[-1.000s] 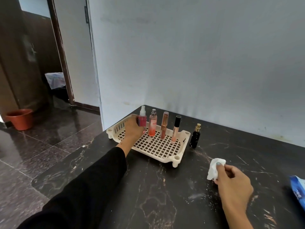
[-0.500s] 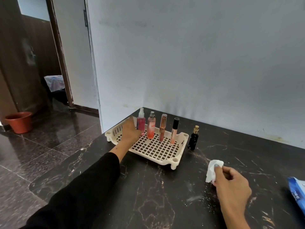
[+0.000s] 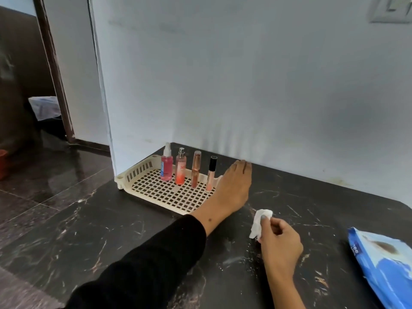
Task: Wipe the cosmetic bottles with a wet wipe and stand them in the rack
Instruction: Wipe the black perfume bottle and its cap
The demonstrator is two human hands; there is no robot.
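Observation:
A cream lattice rack sits at the back left of the black marble table. Upright in a row along its far side are a pink spray bottle, a peach spray bottle, a rose-gold tube and a black-capped lip gloss. My left hand reaches just past the rack's right end, its back to the camera. It covers the spot where the small black bottle stood, and the bottle is hidden. My right hand pinches a crumpled white wet wipe just above the table.
A blue pack of wipes lies at the right edge of view. A pale wall runs close behind the table. The table's left edge drops to a dark glossy floor, with a doorway beyond.
My left hand has let go of the pink spray bottle, which now stands in the rack, and has moved right to the small black bottle's spot. The right hand stays put with the wipe.

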